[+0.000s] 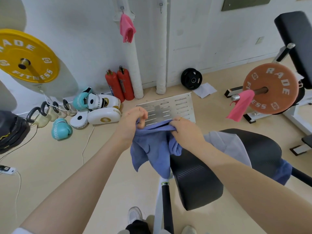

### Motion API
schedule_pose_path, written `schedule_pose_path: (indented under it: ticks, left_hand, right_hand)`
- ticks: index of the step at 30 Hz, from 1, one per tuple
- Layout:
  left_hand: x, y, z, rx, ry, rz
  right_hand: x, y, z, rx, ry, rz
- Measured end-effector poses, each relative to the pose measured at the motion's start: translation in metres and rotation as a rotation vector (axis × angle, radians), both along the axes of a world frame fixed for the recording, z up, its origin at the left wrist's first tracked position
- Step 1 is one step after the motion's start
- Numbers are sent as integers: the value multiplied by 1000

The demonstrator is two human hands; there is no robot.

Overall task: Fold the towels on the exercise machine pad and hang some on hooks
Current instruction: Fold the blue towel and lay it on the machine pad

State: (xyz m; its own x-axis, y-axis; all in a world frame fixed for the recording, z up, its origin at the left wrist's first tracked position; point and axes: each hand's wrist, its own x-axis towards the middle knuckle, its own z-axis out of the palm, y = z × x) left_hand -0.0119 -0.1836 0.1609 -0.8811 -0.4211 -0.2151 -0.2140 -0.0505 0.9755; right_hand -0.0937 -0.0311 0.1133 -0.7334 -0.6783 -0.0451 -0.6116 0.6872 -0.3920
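Both hands hold the blue towel up by its top edge, just beside the black pad: the left hand pinches one corner and the right hand grips the edge further along, probably to stretch it out for folding. A grey towel lies on the pad, waiting its turn. One pink towel already hangs from a wall hook; a second hook beside it is free. Another pink towel is draped over a barbell end. The yellow weight plate reads "FITNESS", the orange one "RADE"
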Motion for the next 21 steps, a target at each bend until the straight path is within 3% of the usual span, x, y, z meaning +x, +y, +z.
schedule_pose_path:
  ticks: [2, 4, 6, 9, 12, 16, 18, 21]
  left_hand:
    - [0, -2, 5, -245, -214, -126]
    - [0, -1, 5, -608, -337, -383]
    - [-2, 2, 2, -894, -359, -543]
    - [-13, 0, -3, -1135, -383, -534]
    - [-19, -3, -6, -1071, -349, -435]
    - [-19, -6, -11, -825, -198, -112]
    - [-18, -5, -17, -724, -186, 8]
    - [-18, 0, -29, -630, -239, 14]
  right_hand:
    - [1, -2, 2, -69, 173, -23]
    - [0, -7, 0, -208, 241, -59]
    - [-1, -9, 0, -288, 67, -105]
    - [-1, -5, 4, -404, -186, -67]
    - [-2, 7, 6, -467, -257, 31]
    - [-17, 28, -2, -80, -253, 155]
    - [-22, 35, -8, 70, -248, 67]
    - [-29, 39, -13, 187, -171, -107]
